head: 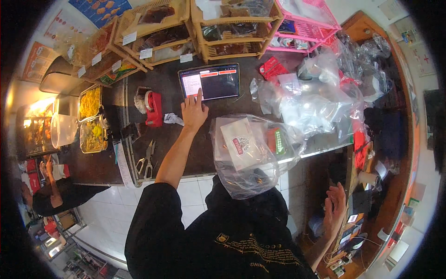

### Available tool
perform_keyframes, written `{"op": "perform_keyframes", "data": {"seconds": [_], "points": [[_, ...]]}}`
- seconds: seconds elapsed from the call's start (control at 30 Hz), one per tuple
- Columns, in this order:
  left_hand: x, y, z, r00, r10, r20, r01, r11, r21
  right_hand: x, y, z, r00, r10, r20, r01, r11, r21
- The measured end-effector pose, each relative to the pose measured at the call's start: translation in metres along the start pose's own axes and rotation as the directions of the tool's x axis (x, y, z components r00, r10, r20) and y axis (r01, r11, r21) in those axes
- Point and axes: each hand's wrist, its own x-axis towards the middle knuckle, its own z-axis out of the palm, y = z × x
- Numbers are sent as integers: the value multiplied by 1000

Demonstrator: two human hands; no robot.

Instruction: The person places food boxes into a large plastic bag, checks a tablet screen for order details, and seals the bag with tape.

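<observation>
My left hand is at a tablet on the dark counter, its index finger extended onto the lower left part of the lit screen. Nothing is held in it. My right hand hangs out to the right, beside a wooden shelf, empty with its fingers loosely bent and apart. Between the two, at the counter's front edge, lies a clear plastic bag with a printed paper packet and a red and green packet in it.
Scissors, a red tape dispenser and crumpled paper lie at left. Metal trays of yellow food stand farther left, near a co-worker's arms. Plastic bags are heaped at right. Tan racks and a pink rack line the back.
</observation>
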Motion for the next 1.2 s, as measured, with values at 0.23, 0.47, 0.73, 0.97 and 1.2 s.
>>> {"op": "perform_keyframes", "data": {"seconds": [0.23,0.47,0.73,0.97,1.2], "points": [[-8,-36,-5,991,130,37,-132,988,76,2,3,1,1000,-15,-19,14,1000,-24],[32,-58,-29,987,-72,-146,82,994,67,1,0,10,999,27,-31,-27,1000,-6],[-19,-55,-10,998,45,-53,-46,999,-19,2,0,12,1000,21,-5,-21,1000,18],[6,-49,-8,996,-8,-86,8,1000,-5,4,-6,17,999,44,16,-44,999,17],[-25,-54,1,999,44,19,-45,998,48,-3,-3,14,997,77,33,-77,997,12]]}}
